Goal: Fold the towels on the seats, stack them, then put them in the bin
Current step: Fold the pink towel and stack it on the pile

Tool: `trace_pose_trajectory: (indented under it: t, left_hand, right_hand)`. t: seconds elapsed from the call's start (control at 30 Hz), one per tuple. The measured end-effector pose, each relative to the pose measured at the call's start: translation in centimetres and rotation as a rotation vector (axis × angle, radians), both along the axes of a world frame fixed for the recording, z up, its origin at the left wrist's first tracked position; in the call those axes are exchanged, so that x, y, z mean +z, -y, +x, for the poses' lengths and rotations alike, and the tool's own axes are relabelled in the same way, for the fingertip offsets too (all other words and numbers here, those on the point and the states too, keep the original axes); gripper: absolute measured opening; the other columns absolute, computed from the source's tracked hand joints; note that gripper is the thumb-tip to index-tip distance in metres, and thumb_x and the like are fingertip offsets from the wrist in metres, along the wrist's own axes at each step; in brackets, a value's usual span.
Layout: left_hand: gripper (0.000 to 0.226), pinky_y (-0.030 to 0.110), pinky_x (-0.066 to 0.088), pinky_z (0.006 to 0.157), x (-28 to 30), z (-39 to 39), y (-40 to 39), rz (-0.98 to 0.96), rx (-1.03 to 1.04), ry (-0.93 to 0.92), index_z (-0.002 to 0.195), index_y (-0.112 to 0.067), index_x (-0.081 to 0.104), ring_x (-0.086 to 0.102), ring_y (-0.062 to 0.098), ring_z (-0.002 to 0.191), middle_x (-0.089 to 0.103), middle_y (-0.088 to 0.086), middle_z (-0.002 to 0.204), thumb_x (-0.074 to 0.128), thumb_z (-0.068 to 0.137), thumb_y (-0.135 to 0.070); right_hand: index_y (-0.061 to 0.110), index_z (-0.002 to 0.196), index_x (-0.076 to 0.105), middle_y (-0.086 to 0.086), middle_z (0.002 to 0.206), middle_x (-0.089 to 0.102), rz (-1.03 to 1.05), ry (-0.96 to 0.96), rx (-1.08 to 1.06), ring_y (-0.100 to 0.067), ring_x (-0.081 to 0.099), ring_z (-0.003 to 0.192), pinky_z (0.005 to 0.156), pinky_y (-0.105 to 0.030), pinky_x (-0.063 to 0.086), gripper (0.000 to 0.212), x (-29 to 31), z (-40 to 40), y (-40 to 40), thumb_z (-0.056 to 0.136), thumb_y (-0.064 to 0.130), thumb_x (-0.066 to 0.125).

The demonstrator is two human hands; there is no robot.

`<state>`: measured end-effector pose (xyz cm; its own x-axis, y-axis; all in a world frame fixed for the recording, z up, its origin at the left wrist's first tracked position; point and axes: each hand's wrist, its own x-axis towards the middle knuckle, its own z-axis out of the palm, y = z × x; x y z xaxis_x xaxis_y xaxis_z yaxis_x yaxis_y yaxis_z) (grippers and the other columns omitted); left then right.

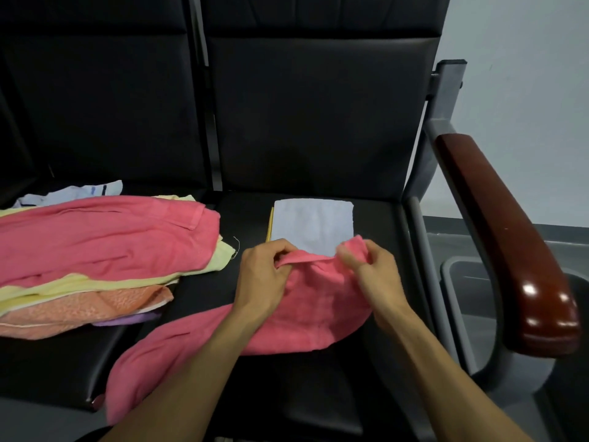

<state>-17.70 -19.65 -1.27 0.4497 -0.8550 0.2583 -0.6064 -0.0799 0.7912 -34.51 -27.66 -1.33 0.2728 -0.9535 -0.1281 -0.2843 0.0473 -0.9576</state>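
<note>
Head view is showing a rumpled pink terry towel [306,317] lying across the front of the right black padded seat [376,218], its tail trailing left. Both hands are pinching its far edge: the left hand [264,275] and the right hand [376,272], fingers curled on cloth. Just beyond, a folded pale blue towel [314,223] is sitting flat. A loose pile of pink, yellow and orange towels [95,250] is covering the left seat. A grey plastic bin [462,282] is standing right of the wooden armrest [506,244].
</note>
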Motion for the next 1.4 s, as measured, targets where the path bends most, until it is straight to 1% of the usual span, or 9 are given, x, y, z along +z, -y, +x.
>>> trace_pose_trajectory:
  t: [0.1, 0.17, 0.47, 0.57, 0.67, 0.8, 0.93, 1.13, 1.4]
  left_hand:
    - [0.013, 0.032, 0.050, 0.062, -0.5, 0.1, 0.0, 0.042, -0.053, -0.033, 0.079, -0.019, 0.078, 0.064, 0.012, 0.064, 0.070, -0.006, 0.066, 0.071, 0.087, -0.013]
    - [0.019, 0.034, 0.043, 0.057, -0.7, -0.1, 0.2, 0.085, -0.088, -0.041, 0.070, -0.017, 0.073, 0.051, 0.012, 0.053, 0.061, -0.002, 0.056, 0.071, 0.089, -0.021]
    - [0.009, 0.040, 0.051, 0.068, -0.5, -0.7, 0.1, 0.147, 0.008, 0.378, 0.100, -0.028, 0.061, 0.063, 0.021, 0.080, 0.068, -0.011, 0.087, 0.059, 0.093, -0.022]
    - [0.011, 0.041, 0.050, 0.069, -0.8, -0.7, 0.1, 0.182, -0.023, 0.309, 0.097, -0.027, 0.056, 0.062, 0.020, 0.079, 0.066, -0.010, 0.084, 0.055, 0.095, -0.017]
    - [0.021, 0.041, 0.047, 0.070, -0.9, -0.4, 0.4, 0.165, -0.086, 0.097, 0.091, -0.026, 0.056, 0.058, 0.018, 0.073, 0.062, -0.002, 0.075, 0.052, 0.095, -0.006]
    - [0.022, 0.038, 0.040, 0.065, 0.1, -0.6, 0.4, 0.162, -0.166, 0.047, 0.091, -0.024, 0.051, 0.051, 0.017, 0.064, 0.055, 0.005, 0.066, 0.042, 0.101, -0.006]
    - [0.014, 0.031, 0.039, 0.064, 0.5, -1.1, 0.0, 0.172, -0.302, -0.005, 0.092, -0.027, 0.046, 0.046, 0.007, 0.064, 0.051, -0.007, 0.071, 0.053, 0.102, -0.032]
    - [0.016, 0.031, 0.027, 0.076, -0.4, -0.5, 0.4, 0.077, -0.134, 0.489, 0.084, -0.025, 0.065, 0.037, 0.011, 0.086, 0.042, -0.009, 0.094, 0.074, 0.086, -0.037]
    - [0.013, 0.038, 0.046, 0.072, -0.5, -0.6, -0.2, 0.294, -0.079, 0.442, 0.094, -0.021, 0.063, 0.058, 0.021, 0.089, 0.055, -0.007, 0.093, 0.056, 0.100, -0.029]
  right_hand:
    - [0.044, 0.122, 0.061, 0.017, 0.108, 0.068, -0.167, -0.165, 0.317, 0.000, 0.063, 0.100, 0.088, -0.023, 0.050, 0.057, 0.6, 0.5, -0.8, 0.070, 0.059, 0.079]
    - [0.040, 0.107, 0.070, 0.015, 0.086, 0.071, -0.318, -0.257, 0.359, 0.000, 0.065, 0.080, 0.074, -0.023, 0.051, 0.035, 0.5, 1.0, -1.3, 0.077, 0.055, 0.076]
    - [0.018, 0.076, 0.066, 0.005, 0.064, 0.063, -0.269, 0.002, -0.496, -0.005, 0.059, 0.061, 0.058, -0.024, 0.042, 0.025, 1.1, 0.0, 0.0, 0.099, 0.026, 0.058]
    - [0.022, 0.093, 0.066, 0.003, 0.074, 0.066, -0.175, -0.180, -0.244, -0.017, 0.066, 0.075, 0.067, -0.029, 0.048, 0.007, 0.6, -0.3, 0.9, 0.093, 0.029, 0.065]
    - [0.038, 0.136, 0.047, 0.008, 0.076, 0.059, -0.258, -0.460, 0.115, -0.018, 0.060, 0.077, 0.074, -0.039, 0.052, 0.059, 0.2, -0.1, 0.3, 0.085, 0.038, 0.076]
    - [0.039, 0.109, 0.069, 0.006, 0.072, 0.067, -0.352, -0.410, 0.308, -0.011, 0.063, 0.071, 0.073, -0.040, 0.056, 0.024, 0.6, 0.9, -0.4, 0.086, 0.040, 0.073]
    - [0.030, 0.082, 0.068, 0.009, 0.074, 0.069, -0.325, -0.360, 0.249, -0.007, 0.063, 0.074, 0.071, -0.037, 0.056, 0.006, 0.7, 0.8, -0.2, 0.088, 0.032, 0.071]
    - [0.022, 0.074, 0.052, 0.003, 0.060, 0.059, -0.389, -0.338, 0.037, -0.012, 0.055, 0.056, 0.050, -0.029, 0.040, 0.021, 1.4, 0.8, -1.1, 0.091, 0.029, 0.063]
    - [0.024, 0.107, 0.059, 0.006, 0.086, 0.064, -0.279, -0.333, -0.138, -0.011, 0.062, 0.076, 0.062, -0.027, 0.048, 0.017, 2.3, -1.2, 0.8, 0.092, 0.028, 0.067]
